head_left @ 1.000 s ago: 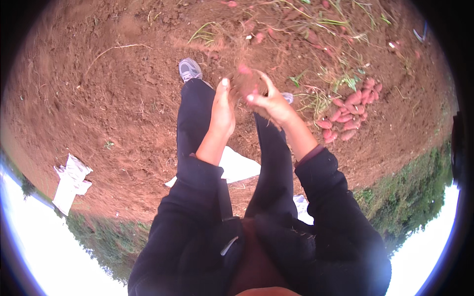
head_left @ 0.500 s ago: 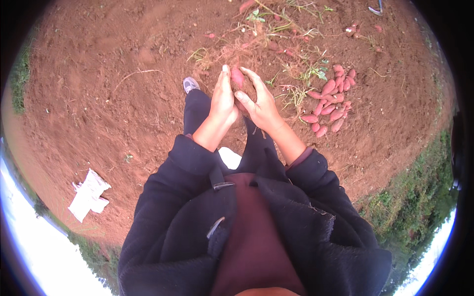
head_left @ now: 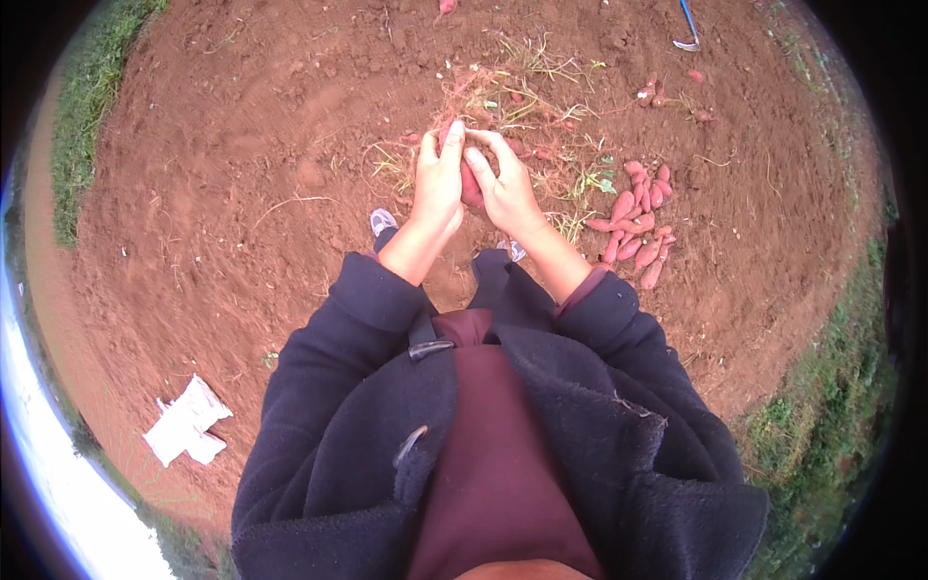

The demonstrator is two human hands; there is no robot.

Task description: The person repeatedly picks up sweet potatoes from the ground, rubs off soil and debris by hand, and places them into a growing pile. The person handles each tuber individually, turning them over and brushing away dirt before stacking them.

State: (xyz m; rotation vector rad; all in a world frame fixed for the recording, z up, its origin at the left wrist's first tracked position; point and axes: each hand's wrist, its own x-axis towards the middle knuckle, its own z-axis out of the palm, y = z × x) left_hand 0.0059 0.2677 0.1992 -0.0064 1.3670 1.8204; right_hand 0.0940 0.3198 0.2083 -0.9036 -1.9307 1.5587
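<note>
Cupping a red tuber (head_left: 471,188) between my left hand (head_left: 437,188) and my right hand (head_left: 507,195), I grasp it with both, my fingers hiding its far end. It sits off the soil (head_left: 300,256), its long axis, as far as it shows, running roughly away from me. My right hand is nearer the tuber pile (head_left: 638,223), which lies rightward, toward the soil's weedy right edge (head_left: 817,416).

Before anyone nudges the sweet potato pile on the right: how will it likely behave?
The sweet potato pile probably spreads: pieces lie heaped with nothing visible around them to contain them. Each may roll, but unevenly, being rounded with tapered ends. Likely stiff too: they look plump, unsagging on the soil.
</note>
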